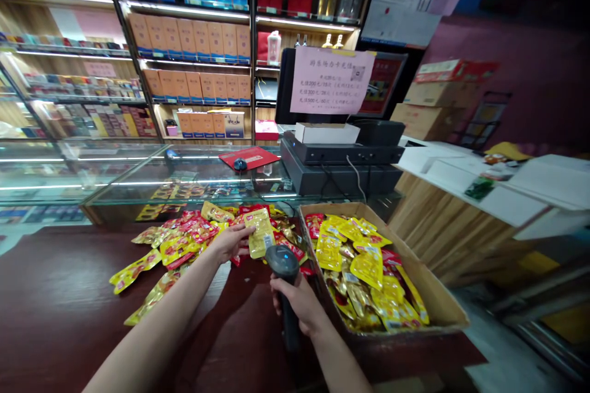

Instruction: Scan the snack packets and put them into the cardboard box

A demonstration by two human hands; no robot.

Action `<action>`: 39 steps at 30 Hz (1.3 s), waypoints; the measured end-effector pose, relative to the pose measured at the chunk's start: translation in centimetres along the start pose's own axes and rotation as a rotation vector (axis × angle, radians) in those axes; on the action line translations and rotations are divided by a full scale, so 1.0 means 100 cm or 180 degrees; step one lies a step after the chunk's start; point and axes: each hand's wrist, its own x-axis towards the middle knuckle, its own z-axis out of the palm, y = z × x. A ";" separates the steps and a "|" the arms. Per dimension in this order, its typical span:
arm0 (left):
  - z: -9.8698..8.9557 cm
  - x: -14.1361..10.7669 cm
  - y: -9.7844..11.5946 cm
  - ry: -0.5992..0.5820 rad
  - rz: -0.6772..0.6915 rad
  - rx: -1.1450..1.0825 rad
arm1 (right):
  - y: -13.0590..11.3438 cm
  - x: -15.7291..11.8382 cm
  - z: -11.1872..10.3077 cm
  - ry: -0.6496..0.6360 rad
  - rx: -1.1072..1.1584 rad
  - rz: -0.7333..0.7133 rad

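Beside the cardboard box (437, 295), left hand (230, 242) is pinching a yellow snack packet (261, 233); right hand (297, 304) is gripping a handheld barcode scanner (281, 261), its head almost touching the packet.

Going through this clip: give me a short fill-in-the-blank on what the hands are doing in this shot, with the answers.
The right hand grips a black handheld ____.
The left hand holds a ____ foil packet.
The open cardboard box stands to the person's ____ of the loose packets on the dark wooden counter.

Missing words: barcode scanner; yellow; right.
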 end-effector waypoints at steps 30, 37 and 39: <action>0.023 -0.026 0.002 -0.0230 -0.0186 0.0335 | -0.022 -0.007 0.001 0.0456 0.0471 -0.0615; 0.072 -0.033 0.037 -0.1205 -0.0717 0.0048 | -0.065 -0.008 -0.036 0.0396 0.1207 -0.0521; 0.093 -0.026 0.051 -0.1475 -0.0887 -0.0123 | -0.084 -0.008 -0.054 0.0398 0.1310 -0.0636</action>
